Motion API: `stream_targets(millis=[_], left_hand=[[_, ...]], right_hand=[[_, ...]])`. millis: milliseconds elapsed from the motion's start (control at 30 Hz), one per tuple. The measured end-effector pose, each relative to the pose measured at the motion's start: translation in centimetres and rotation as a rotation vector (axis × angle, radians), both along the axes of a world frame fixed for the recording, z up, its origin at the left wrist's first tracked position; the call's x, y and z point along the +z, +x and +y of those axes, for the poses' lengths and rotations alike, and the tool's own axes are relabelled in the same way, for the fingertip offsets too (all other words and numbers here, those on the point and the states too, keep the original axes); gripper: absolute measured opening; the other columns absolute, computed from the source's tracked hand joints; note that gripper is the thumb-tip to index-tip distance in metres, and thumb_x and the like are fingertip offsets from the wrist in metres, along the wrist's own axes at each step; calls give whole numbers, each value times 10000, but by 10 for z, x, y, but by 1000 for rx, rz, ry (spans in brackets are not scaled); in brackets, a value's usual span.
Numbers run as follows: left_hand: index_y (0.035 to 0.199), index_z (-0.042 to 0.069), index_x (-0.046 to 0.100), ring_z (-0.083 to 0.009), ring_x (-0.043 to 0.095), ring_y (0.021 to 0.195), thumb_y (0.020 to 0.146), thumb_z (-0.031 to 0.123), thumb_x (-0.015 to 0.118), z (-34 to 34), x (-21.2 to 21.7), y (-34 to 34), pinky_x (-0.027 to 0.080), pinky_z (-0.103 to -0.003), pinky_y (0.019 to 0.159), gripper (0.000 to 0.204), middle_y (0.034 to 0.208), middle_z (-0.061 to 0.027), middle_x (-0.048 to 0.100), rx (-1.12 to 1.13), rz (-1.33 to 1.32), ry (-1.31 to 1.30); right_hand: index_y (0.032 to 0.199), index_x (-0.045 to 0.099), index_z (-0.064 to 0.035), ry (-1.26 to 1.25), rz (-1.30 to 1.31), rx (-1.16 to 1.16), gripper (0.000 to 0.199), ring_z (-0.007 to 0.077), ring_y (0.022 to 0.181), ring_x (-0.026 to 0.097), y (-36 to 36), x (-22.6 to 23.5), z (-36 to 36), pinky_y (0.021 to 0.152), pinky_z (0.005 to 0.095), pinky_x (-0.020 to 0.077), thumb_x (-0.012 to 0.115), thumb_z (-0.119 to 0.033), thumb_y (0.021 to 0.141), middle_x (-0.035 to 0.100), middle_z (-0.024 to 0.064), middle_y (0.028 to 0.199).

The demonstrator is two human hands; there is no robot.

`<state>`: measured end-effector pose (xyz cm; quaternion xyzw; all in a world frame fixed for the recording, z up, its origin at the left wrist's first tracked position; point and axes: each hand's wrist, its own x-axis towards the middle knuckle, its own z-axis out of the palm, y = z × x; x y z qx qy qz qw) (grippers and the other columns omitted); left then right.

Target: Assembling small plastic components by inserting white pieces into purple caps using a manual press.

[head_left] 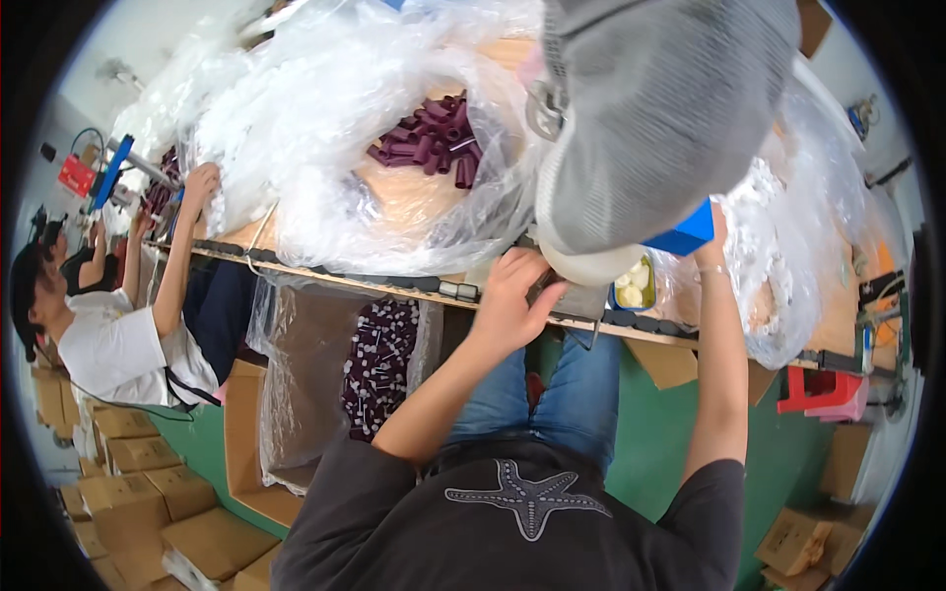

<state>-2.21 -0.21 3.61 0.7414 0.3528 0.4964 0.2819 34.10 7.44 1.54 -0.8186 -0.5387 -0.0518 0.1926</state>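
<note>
My left hand (512, 300) is at the table's front edge, thumb and fingers closed around a small dark piece that I cannot make out. Beside it sits a grey metal block (581, 301), partly covered by a grey fabric cap (660, 118) that blocks much of the view. My right hand (715, 241) is up against a blue box-shaped part (685, 231); its fingers are mostly hidden. Between the hands stands a small blue tray (616, 295) with pale yellow pieces. Dark maroon tubes (429, 143) lie heaped in an open clear plastic bag (315, 187) beyond my left hand.
Below the table, a plastic-lined carton (305, 364) holds many maroon pieces with pale ends. More clear bags with white pieces (769, 236) lie to the right. A co-worker in a white shirt (128, 355) works at left. A red stool (823, 391) and cardboard boxes (138, 512) stand around.
</note>
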Motion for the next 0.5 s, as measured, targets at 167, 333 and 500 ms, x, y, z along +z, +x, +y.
stream_targets(millis=[167, 333, 500], left_hand=[[805, 53, 676, -327, 620, 784, 727, 169, 728, -29, 41, -130, 492, -432, 716, 150, 784, -117, 659, 59, 710, -189], [816, 27, 683, -352, 646, 854, 733, 278, 765, -35, 10, -220, 506, -456, 784, 277, 841, -178, 668, 271, 1371, -550], [1039, 3, 644, -359, 624, 906, 783, 192, 720, 85, 14, -137, 493, -412, 804, 327, 914, -181, 662, 308, 595, -82]], right_hand=[[1016, 656, -33, 375, -124, 266, 180, 296, 775, 667, 5, 15, -41, 691, 361, 525, 625, -98, 852, 682, 171, 876], [998, 654, 8, 423, 412, 352, 122, 106, 718, 596, -39, 24, -89, 662, 225, 475, 621, -55, 898, 662, 53, 837], [1013, 627, 13, 513, 786, 436, 110, 73, 842, 565, -85, 21, -111, 720, 199, 452, 599, -7, 908, 630, 42, 1022]])
